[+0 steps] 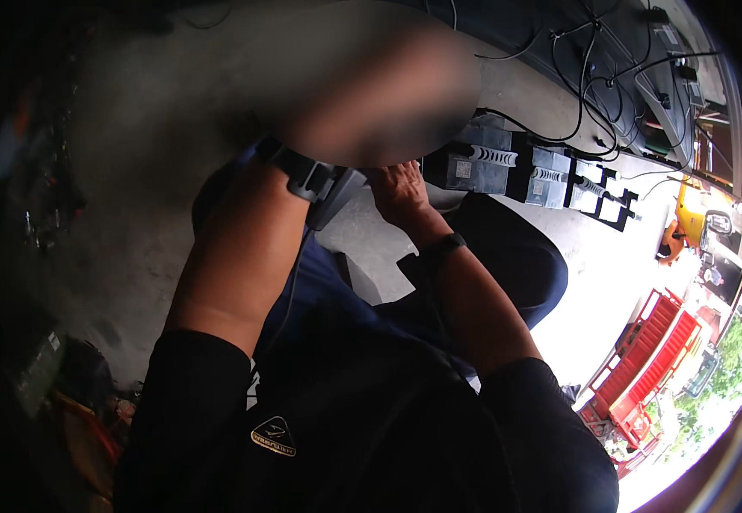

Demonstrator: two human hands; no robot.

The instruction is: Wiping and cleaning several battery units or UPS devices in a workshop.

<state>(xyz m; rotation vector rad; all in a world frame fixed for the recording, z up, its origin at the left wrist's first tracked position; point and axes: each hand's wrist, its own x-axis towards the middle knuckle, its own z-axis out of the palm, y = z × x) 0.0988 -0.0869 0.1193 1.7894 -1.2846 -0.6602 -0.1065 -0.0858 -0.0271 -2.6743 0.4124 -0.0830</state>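
Observation:
A blurred patch covers my left hand (379, 94) and whatever lies at its fingers, so its grip cannot be read. My left arm reaches up past the middle, with a black strapped device (332, 197) at the wrist and a thin cable running down from it. Close below the blur is my right hand (401, 192), the back of it turned up. Its fingers run into the blurred area, where their tips are hidden. A dark band (448, 245) circles my right wrist. My bent knees (516, 256) in dark trousers frame both hands.
Right of my hands, grey-and-black cases (478, 167) with ribbed handles lie in a row beside a black frame (606, 201). Loose black cables (589, 85) hang over dark equipment at upper right. Beyond the bright floor stands a red slatted vehicle (649, 368). Dim clutter (59, 368) lines the left.

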